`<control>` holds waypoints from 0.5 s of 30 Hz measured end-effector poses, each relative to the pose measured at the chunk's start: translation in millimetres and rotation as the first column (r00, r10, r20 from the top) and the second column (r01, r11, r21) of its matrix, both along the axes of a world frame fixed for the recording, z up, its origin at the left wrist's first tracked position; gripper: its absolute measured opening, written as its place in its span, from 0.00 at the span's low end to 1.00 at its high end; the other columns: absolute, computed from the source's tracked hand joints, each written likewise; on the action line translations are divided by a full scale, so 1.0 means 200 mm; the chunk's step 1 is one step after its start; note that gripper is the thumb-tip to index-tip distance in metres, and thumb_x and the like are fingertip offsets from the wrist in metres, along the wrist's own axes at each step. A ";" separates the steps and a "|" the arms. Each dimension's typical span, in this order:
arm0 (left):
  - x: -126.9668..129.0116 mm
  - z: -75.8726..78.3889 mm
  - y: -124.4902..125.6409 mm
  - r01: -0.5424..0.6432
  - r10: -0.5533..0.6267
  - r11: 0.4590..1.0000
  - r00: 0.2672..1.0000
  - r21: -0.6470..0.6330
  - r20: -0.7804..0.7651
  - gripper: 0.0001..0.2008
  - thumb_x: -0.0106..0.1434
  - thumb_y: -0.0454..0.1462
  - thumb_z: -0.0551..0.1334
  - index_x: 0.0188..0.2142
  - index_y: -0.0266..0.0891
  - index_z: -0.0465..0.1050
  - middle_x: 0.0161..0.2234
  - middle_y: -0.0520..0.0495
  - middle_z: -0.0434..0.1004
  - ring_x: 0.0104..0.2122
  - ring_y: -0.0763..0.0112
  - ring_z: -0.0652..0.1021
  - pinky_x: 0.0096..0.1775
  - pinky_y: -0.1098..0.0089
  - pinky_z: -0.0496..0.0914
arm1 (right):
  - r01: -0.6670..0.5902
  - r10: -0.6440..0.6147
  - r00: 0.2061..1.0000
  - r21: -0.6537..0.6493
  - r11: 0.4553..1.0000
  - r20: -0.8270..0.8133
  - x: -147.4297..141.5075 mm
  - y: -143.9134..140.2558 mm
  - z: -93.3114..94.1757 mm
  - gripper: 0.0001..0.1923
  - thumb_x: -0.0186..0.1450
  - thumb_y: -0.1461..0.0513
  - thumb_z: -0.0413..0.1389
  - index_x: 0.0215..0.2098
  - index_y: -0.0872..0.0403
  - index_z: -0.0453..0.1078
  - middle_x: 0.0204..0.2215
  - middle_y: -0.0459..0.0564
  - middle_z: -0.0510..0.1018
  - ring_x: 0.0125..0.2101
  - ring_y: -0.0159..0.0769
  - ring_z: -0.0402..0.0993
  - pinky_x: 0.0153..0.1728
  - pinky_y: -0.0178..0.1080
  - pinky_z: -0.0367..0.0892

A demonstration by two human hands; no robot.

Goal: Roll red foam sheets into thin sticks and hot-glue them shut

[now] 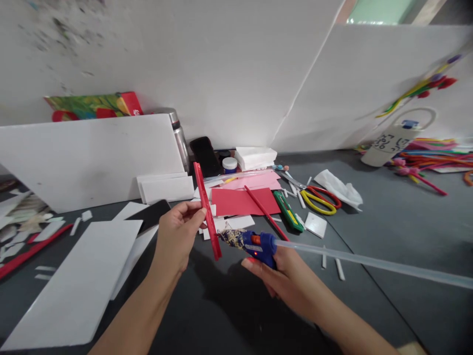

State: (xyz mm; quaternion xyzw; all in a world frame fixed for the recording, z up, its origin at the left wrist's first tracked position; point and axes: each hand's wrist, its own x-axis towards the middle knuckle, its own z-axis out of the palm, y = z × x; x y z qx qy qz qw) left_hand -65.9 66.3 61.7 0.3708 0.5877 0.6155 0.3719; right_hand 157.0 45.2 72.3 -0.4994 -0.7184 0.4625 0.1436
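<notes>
Between the thumb and fingers of my left hand (181, 229) is a narrow red strip (207, 212), held nearly upright with a slight tilt. My right hand (283, 276) grips a blue hot glue gun (263, 246), its small red light lit. A long translucent glue stick (369, 264) sticks out of its back towards the right. Stringy dried glue (232, 237) coats the front of the gun, and the nozzle end is at the lower part of the red strip. Whether the tip touches the strip I cannot tell.
Beyond my hands lie red card (240, 201), a green utility knife (288, 211), scissors (320, 199) and a crumpled tissue (340, 190). White boards (79, 281) lie at left; a large white panel (88, 160) leans behind. A phone (205, 155), steel flask (179, 138) and white bottle (389, 140) stand near the wall.
</notes>
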 end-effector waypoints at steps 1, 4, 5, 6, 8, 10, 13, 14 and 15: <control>0.00 0.00 0.00 0.001 -0.001 1.000 1.000 0.001 0.002 0.11 0.53 0.40 0.71 0.34 0.37 0.79 0.30 0.50 0.82 0.27 0.72 0.76 0.32 0.72 0.73 | -0.002 0.002 1.000 0.000 1.000 -0.012 0.00 0.00 0.00 0.24 0.68 0.44 0.51 0.24 0.52 0.61 0.14 0.41 0.66 0.17 0.29 0.64 0.20 0.32 0.55; 0.01 0.00 0.00 0.006 -0.006 1.000 1.000 -0.001 0.005 0.11 0.52 0.40 0.71 0.34 0.37 0.79 0.30 0.50 0.82 0.26 0.72 0.76 0.32 0.72 0.73 | 0.004 -0.004 0.997 -0.011 1.000 -0.073 0.00 0.00 0.01 0.23 0.69 0.45 0.51 0.25 0.52 0.62 0.15 0.40 0.66 0.18 0.29 0.64 0.20 0.32 0.56; 0.01 -0.01 0.00 0.009 -0.009 1.000 1.000 -0.003 0.005 0.11 0.52 0.40 0.71 0.34 0.37 0.79 0.29 0.50 0.81 0.26 0.72 0.76 0.31 0.72 0.73 | 0.006 -0.007 0.996 -0.016 1.000 -0.090 -0.01 0.00 0.01 0.22 0.69 0.45 0.51 0.26 0.52 0.62 0.15 0.40 0.66 0.18 0.29 0.64 0.20 0.31 0.56; 0.01 -0.01 0.00 0.013 -0.013 1.000 1.000 -0.004 0.005 0.11 0.52 0.40 0.71 0.34 0.37 0.79 0.29 0.50 0.81 0.26 0.72 0.76 0.31 0.72 0.73 | 0.008 -0.010 0.994 -0.021 1.000 -0.105 -0.01 0.00 0.01 0.22 0.69 0.46 0.52 0.27 0.52 0.62 0.15 0.40 0.65 0.18 0.29 0.64 0.20 0.31 0.57; 0.02 -0.01 0.00 0.023 -0.023 1.000 1.000 -0.008 0.002 0.10 0.53 0.40 0.71 0.34 0.37 0.79 0.28 0.50 0.81 0.25 0.72 0.76 0.31 0.72 0.72 | 0.014 -0.017 0.993 -0.025 1.000 -0.118 -0.01 0.00 0.01 0.20 0.69 0.46 0.52 0.28 0.52 0.63 0.16 0.40 0.65 0.18 0.29 0.63 0.20 0.31 0.56; 0.03 -0.02 0.00 0.030 -0.030 0.999 1.000 -0.012 -0.007 0.10 0.53 0.39 0.71 0.34 0.37 0.79 0.28 0.51 0.81 0.25 0.73 0.76 0.31 0.73 0.72 | 0.025 -0.027 0.993 -0.025 0.999 -0.116 -0.01 0.01 0.02 0.20 0.69 0.47 0.52 0.29 0.52 0.63 0.16 0.40 0.66 0.18 0.29 0.63 0.20 0.31 0.56; 0.03 -0.02 -0.01 0.038 -0.038 0.999 0.999 -0.022 -0.021 0.10 0.53 0.39 0.71 0.34 0.37 0.79 0.28 0.51 0.81 0.26 0.72 0.76 0.31 0.73 0.72 | 0.028 -0.030 0.993 -0.016 0.999 -0.113 -0.01 0.01 0.02 0.20 0.69 0.47 0.52 0.29 0.52 0.63 0.15 0.39 0.65 0.17 0.29 0.63 0.20 0.31 0.56; 0.03 -0.02 -0.01 0.040 -0.040 0.999 0.999 -0.026 -0.023 0.10 0.53 0.39 0.71 0.34 0.37 0.79 0.28 0.51 0.81 0.26 0.72 0.76 0.31 0.73 0.72 | 0.029 -0.030 0.993 -0.010 1.000 -0.115 -0.01 0.01 0.02 0.20 0.69 0.47 0.52 0.29 0.52 0.63 0.14 0.39 0.65 0.17 0.29 0.63 0.20 0.32 0.56; 0.03 -0.02 -0.01 0.040 -0.041 0.999 0.999 -0.028 -0.024 0.10 0.53 0.39 0.71 0.34 0.37 0.79 0.28 0.50 0.81 0.26 0.72 0.76 0.31 0.73 0.72 | 0.028 -0.028 0.993 -0.004 1.000 -0.116 -0.01 0.01 0.02 0.20 0.69 0.47 0.52 0.29 0.52 0.63 0.14 0.39 0.64 0.17 0.29 0.63 0.20 0.32 0.56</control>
